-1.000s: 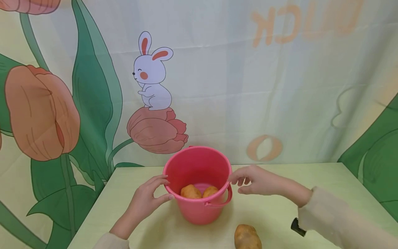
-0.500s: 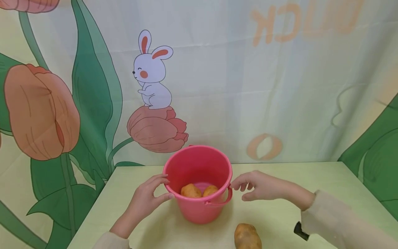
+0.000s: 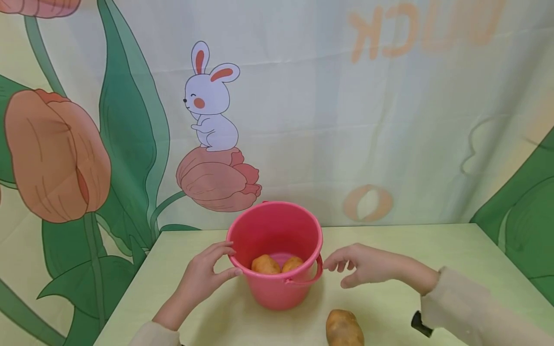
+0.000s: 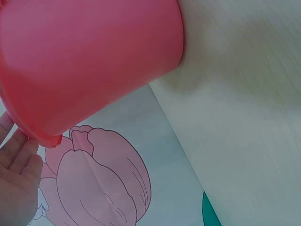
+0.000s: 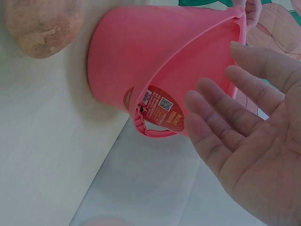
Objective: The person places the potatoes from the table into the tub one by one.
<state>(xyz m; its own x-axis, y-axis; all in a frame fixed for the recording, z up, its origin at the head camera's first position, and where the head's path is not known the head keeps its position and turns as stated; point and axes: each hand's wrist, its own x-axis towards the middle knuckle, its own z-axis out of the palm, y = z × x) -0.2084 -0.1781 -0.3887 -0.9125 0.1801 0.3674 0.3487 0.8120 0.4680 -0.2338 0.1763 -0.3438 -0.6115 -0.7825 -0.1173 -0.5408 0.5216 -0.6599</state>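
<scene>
A pink plastic bucket [image 3: 279, 293] stands on the table with two potatoes inside, one at the left [image 3: 265, 264] and a potato [image 3: 292, 263] at the right. My left hand [image 3: 201, 271] holds the bucket's left rim, fingers hooked at the edge and the thumb tip by the front rim. Right of the bucket, near its drooping handle [image 3: 319, 270], my right hand [image 3: 368, 264] hovers with nothing in it. The right wrist view shows its fingers [image 5: 214, 125] loosely bent and spread before the bucket mouth. A third potato [image 3: 344, 329] lies on the table, in front and to the right.
The pale table [image 3: 437, 269] ends at a printed curtain [image 3: 294, 120] with tulips and a rabbit, close behind the bucket. A red label [image 5: 162, 110] shows inside the bucket wall. A small black object [image 3: 421, 324] sits by the right sleeve.
My right hand has drawn back from the bucket's right rim, moving slightly right and toward me. The left hand, bucket and potatoes stay in place.
</scene>
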